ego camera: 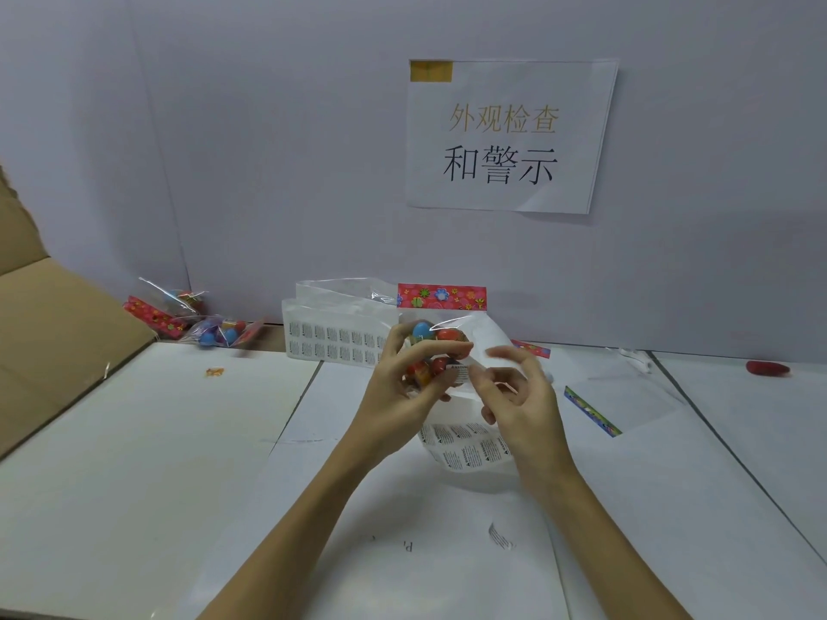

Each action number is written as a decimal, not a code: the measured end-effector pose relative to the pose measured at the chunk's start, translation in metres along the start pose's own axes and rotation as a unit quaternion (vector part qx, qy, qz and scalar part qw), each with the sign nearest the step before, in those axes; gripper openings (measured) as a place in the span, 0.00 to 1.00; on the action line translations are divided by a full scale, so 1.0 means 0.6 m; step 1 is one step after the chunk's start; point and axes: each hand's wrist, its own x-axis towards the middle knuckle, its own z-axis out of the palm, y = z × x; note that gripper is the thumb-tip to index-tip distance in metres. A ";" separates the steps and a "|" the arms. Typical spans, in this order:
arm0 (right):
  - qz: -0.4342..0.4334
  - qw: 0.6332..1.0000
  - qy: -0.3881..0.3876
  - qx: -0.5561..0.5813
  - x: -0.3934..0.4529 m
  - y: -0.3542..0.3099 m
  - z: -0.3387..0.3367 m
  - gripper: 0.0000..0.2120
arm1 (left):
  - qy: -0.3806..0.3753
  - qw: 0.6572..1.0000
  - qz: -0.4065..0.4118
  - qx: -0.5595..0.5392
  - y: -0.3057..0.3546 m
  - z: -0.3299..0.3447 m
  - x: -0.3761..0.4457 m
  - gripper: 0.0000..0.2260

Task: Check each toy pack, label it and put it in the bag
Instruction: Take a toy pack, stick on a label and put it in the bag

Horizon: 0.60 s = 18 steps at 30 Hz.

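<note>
left hand [396, 387]: fingers curl round toy pack [436, 346], held above surface [179, 463] at centre | right hand [519, 396]: fingertips pinch label [461, 373] against pack's near-right face | label sheet [470, 447] just below | two packs [197, 319] far left

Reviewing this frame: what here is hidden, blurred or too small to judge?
Head view only:
- Warning label on the toy pack: print too small to read.
- Right hand: fingertips motion-blurred; contact with label unclear.
- Pack's lower toys: covered by left hand.
- Cardboard box: cut off by left edge.
</note>
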 end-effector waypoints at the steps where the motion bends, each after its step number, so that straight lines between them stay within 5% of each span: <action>1: 0.015 1.000 -0.003 0.015 0.000 -0.001 0.001 0.17 | 0.001 1.000 0.000 -0.005 0.001 0.000 0.000 0.13; 5: -0.005 0.999 -0.034 -0.009 -0.003 -0.002 0.004 0.16 | -0.013 0.999 0.002 -0.035 0.006 0.001 -0.001 0.13; 9: 0.049 0.985 -0.080 0.142 0.003 -0.004 -0.001 0.09 | -0.023 0.997 -0.019 -0.077 0.009 -0.001 0.001 0.13; 12: 0.080 0.976 -0.090 0.180 0.006 -0.002 0.001 0.13 | -0.018 0.996 -0.024 -0.090 0.012 -0.002 0.001 0.14; 18: 0.021 0.998 -0.034 0.057 0.008 -0.011 -0.011 0.09 | 0.038 0.993 -0.036 -0.104 0.020 -0.004 0.004 0.37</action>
